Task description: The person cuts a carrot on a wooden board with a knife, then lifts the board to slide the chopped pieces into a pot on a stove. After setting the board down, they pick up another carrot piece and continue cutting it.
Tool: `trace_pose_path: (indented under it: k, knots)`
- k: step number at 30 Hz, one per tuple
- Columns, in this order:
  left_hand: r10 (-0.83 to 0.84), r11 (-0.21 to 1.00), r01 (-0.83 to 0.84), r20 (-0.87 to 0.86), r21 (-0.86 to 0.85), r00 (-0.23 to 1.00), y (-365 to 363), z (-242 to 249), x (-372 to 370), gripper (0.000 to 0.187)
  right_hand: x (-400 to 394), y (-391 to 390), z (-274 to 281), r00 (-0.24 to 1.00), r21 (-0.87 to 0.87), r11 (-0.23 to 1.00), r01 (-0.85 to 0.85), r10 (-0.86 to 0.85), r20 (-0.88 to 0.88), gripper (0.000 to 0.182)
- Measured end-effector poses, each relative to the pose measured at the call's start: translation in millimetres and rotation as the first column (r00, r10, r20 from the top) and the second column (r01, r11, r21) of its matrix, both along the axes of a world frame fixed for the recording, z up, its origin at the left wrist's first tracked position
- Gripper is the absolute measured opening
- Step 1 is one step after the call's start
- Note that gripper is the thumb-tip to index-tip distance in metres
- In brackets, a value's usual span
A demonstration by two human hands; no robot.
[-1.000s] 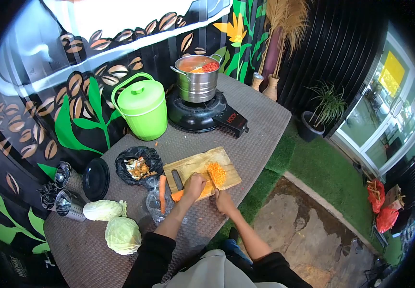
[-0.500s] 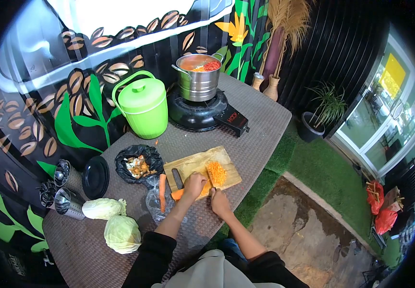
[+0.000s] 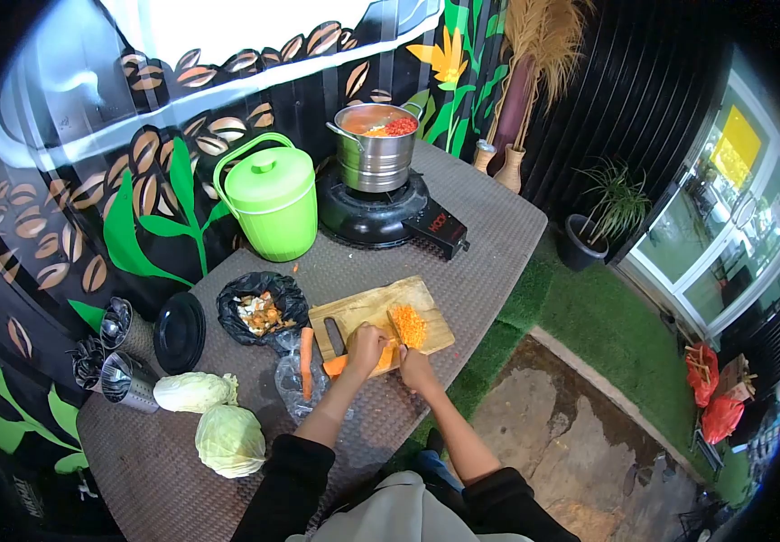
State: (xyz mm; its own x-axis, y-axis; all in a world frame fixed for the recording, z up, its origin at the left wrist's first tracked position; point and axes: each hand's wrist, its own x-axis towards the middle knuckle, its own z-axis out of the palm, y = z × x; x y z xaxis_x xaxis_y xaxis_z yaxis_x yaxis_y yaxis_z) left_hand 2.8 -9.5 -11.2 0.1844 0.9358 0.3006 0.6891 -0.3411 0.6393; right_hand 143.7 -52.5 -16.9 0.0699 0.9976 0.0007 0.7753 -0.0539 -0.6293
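On the wooden cutting board (image 3: pixel 359 305), my left hand (image 3: pixel 367 346) is closed over an orange carrot (image 3: pixel 335 366), whose end sticks out toward the black handle slot. My right hand (image 3: pixel 418 369) grips a knife at the board's near edge. Its blade is mostly hidden between my hands and a heap of finely diced carrot (image 3: pixel 410 329) on the right half of the board. Left of the board, a whole carrot (image 3: pixel 306 361) lies on a clear plastic bag (image 3: pixel 287 384).
A black bag of peelings (image 3: pixel 264 312) sits beyond the whole carrot. Two cabbages (image 3: pixel 230 442) lie at the near left, by metal cutlery cups (image 3: pixel 130 383) and black plates (image 3: pixel 179 334). Behind stand a green lidded bucket (image 3: pixel 272 200) and a steel pot (image 3: pixel 376 158) on a black stove (image 3: pixel 367 215).
My right hand has shifted very slightly beside the diced heap. My left hand stays on the carrot, and the surrounding objects stay in place.
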Motion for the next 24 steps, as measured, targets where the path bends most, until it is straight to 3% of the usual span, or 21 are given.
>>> trace_pose_path:
  k: [2,5,6,9,10,11,13,15,17,18,19,22,24]
  knots:
    - [0.032,0.999,-0.033,-0.014,-0.028,0.999,0,3,0,0.009,3,-2,48,0.984,-0.419,0.901,-0.112,0.043,-0.171,0.053]
    - [0.031,0.999,-0.031,-0.016,0.015,0.999,3,-11,1,0.008,-11,-25,71,0.967,-0.464,0.885,-0.044,-0.079,-0.243,0.052]
    - [0.034,0.999,-0.034,-0.012,0.017,0.999,4,-9,1,0.008,-11,-21,3,0.994,-0.177,0.984,0.023,-0.042,-0.104,0.053]
    - [-0.055,0.997,0.057,-0.047,0.046,0.997,3,-10,-4,0.010,-18,-19,8,0.996,-0.119,0.990,0.069,-0.076,-0.047,0.053]
    - [-0.061,0.994,0.064,-0.035,0.088,0.998,4,-14,-4,0.011,-14,-14,11,0.998,-0.003,1.000,0.001,-0.001,-0.055,0.053]
    - [-0.070,0.989,0.072,-0.022,0.132,0.997,5,-18,-4,0.012,-7,-9,15,0.999,-0.004,1.000,0.000,-0.001,-0.055,0.053]
    - [-0.017,0.997,0.018,-0.019,0.081,1.000,-1,-9,-1,0.012,-2,-3,58,0.973,-0.401,0.912,-0.081,-0.015,-0.232,0.054]
    - [0.041,0.999,-0.040,-0.015,0.029,0.999,-5,1,-1,0.013,-3,-7,54,0.976,-0.390,0.916,-0.099,0.012,-0.219,0.056]
    - [0.039,0.998,-0.039,0.003,0.044,0.999,-5,4,-1,0.012,-10,-20,36,0.990,-0.263,0.965,-0.008,-0.029,-0.136,0.057]
    - [0.042,0.998,-0.042,0.007,0.044,0.999,-4,5,0,0.012,-10,-16,-24,0.999,0.081,0.997,0.019,-0.015,-0.049,0.058]
    - [0.050,0.999,-0.049,0.027,-0.002,0.998,-3,4,0,0.011,-11,-15,-23,0.999,0.079,0.997,0.016,-0.012,-0.046,0.058]
    - [0.063,0.997,-0.061,0.043,-0.056,0.997,-2,0,-1,0.010,-15,-10,14,0.996,0.007,1.000,0.026,-0.026,0.084,0.054]
    - [0.064,0.996,-0.062,0.042,-0.059,0.997,-6,1,0,0.010,-13,-5,62,0.976,-0.479,0.876,-0.052,-0.057,-0.211,0.053]
